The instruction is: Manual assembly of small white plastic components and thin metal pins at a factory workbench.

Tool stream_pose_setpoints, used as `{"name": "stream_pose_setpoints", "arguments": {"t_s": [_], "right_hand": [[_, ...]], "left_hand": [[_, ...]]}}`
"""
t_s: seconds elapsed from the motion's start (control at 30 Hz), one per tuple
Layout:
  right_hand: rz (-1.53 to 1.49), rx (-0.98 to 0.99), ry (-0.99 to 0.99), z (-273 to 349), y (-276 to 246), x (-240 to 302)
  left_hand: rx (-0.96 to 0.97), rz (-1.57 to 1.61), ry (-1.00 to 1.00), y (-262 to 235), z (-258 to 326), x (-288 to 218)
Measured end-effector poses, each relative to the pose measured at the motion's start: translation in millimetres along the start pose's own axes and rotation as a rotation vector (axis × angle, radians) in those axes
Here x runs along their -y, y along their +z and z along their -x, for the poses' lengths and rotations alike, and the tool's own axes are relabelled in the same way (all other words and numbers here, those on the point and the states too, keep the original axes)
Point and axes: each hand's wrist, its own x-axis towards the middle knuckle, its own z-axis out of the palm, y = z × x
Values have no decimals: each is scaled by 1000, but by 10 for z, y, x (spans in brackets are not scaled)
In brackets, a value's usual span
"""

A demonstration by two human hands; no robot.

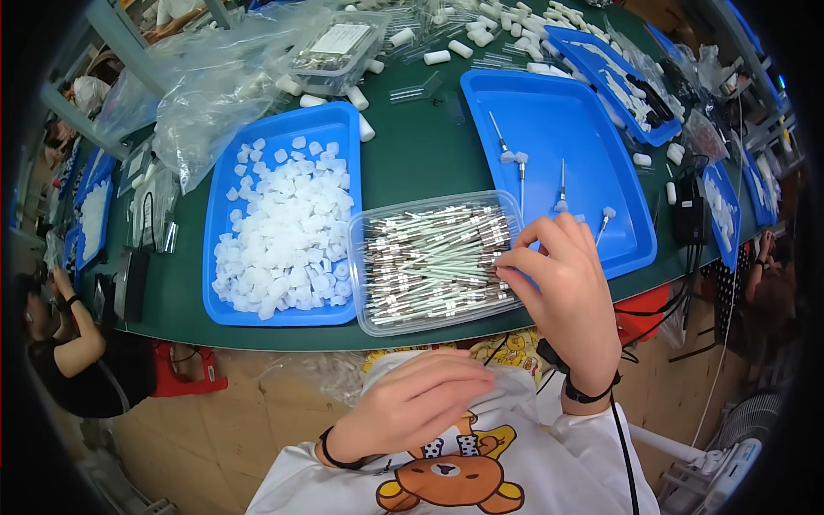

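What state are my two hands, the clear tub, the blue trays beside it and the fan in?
Right hand: fingers bent at the tub's right end; grip unclear.
Left hand: fingers extended, nothing visible in it.
Clear tub: open, filled with thin rods.
Left blue tray: heaped with white caps.
Right blue tray: mostly bare, few slender pieces.
Fan: running or not, unclear.

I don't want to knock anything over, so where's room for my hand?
Green tabletop is bare between the white-piece tray and the needle tray, behind the clear box and before the clear tubes. The needle tray's far right is bare too. White cylinders crowd the back, clear plastic the back left.
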Motion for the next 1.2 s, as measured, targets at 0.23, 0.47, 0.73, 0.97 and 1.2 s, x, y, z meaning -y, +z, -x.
{"name": "stream_pose_setpoints", "arguments": {"t_s": [0.23, 0.47, 0.73, 0.97, 1.2], "right_hand": [[-40, 159, -55, -69, -10, -55], [-38, 85, -117, -107, 22, -23], [-91, 88, -128, -82, 18, -41], [-90, 136, -139, -115, 30, -72], [-104, 134, -150, -111, 29, -93]], "left_hand": [[-298, -46, -123, -611, 236, -55], [-540, -779, -318, -884, -86, 244], [-463, -993, -344, -779, -255, 476], [-569, -889, -297, -822, -242, 492], [-732, -407, -289, -731, -96, 211]]}}
